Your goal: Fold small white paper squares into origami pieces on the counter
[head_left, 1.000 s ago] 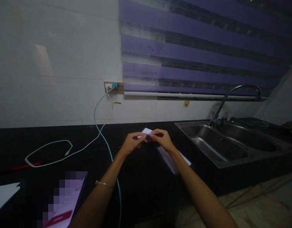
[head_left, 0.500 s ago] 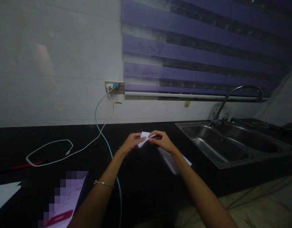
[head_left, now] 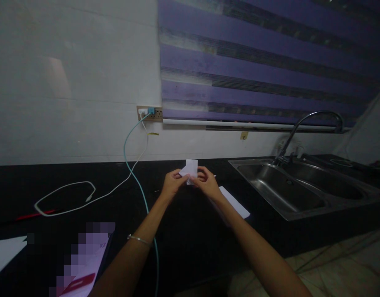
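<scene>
Around the folded paper (head_left: 191, 168), a hand could pass at six o'clock, over the black counter (head_left: 196, 243) between left forearm (head_left: 143, 238) and right forearm (head_left: 254, 235). The wall (head_left: 183, 144) blocks twelve, the sink (head_left: 276, 185) dips at three, a white sheet (head_left: 235, 202) lies at four, partly behind the right forearm, and a teal cable (head_left: 157, 260) runs behind the left towards seven.

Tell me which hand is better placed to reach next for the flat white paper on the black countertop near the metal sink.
Probably the right hand: it is nearer the flat white paper, which its forearm partly hides. The left hand is farther; both hold the folded white paper.
</scene>
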Demonstrator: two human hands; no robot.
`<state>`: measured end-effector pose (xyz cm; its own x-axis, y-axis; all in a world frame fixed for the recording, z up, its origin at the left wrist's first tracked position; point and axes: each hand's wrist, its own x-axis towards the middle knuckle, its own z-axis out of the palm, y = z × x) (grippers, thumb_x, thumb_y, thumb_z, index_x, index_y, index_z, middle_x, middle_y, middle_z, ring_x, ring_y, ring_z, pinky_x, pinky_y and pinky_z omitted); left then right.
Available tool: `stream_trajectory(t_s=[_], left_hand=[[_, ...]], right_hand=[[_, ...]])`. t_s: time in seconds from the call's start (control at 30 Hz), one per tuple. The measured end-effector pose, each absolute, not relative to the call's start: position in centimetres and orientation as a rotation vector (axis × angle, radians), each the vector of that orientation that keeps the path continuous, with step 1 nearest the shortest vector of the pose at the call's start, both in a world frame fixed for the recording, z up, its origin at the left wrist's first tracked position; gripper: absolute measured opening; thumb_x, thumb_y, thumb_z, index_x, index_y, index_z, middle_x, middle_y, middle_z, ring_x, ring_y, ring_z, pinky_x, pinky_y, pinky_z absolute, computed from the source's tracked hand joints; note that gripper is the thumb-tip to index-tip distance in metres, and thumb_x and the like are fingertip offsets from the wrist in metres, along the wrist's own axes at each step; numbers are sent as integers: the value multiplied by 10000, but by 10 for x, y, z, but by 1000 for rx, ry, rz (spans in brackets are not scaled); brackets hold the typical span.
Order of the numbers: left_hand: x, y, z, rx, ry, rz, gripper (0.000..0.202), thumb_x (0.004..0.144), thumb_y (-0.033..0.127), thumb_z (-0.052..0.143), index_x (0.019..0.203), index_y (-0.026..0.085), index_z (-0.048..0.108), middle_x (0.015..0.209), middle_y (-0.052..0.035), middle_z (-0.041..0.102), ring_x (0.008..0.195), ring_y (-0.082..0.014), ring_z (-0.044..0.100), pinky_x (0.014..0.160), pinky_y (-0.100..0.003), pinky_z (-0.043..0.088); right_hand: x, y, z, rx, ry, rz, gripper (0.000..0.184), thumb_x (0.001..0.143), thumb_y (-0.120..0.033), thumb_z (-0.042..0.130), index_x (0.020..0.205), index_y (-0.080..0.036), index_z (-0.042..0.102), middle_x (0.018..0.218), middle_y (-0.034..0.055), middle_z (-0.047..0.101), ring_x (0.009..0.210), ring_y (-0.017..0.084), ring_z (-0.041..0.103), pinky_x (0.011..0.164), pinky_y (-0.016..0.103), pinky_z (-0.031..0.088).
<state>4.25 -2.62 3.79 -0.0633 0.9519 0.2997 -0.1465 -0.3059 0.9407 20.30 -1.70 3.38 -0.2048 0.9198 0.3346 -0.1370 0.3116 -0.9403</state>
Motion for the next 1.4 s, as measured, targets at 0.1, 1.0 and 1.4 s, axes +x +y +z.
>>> stream_trajectory(t_s=[0.1, 1.0, 1.4], left_hand=[[41, -28, 41, 1356, 1012, 1506, 298, 573, 362, 796, 670, 108, 675, 587, -19, 646, 510, -117, 562, 481, -202, 406], [17, -37, 51, 1460, 854, 1327, 458, 691, 370, 730, 1029, 63, 690, 591, -86, 680, 389, -102, 529, 343, -183, 311], [10, -40, 55, 1402, 885, 1362, 206, 587, 214, 707, 740, 81, 747, 553, -89, 673, 393, -103, 488, 361, -197, 267]], right_hand=[[207, -16, 36, -832, -1476, 1015, 324, 693, -398, 723, 880, -149, 635, 778, 54, 664, 661, 177, 633, 570, 291, 535], [221, -23, 52, -733, -1438, 1245, 410, 691, -362, 732, 1036, -197, 583, 619, -37, 560, 427, 52, 436, 388, 154, 319], [217, -24, 50, -751, -1556, 1107, 174, 715, -254, 653, 814, -123, 711, 457, -29, 525, 388, 77, 442, 378, 190, 307]])
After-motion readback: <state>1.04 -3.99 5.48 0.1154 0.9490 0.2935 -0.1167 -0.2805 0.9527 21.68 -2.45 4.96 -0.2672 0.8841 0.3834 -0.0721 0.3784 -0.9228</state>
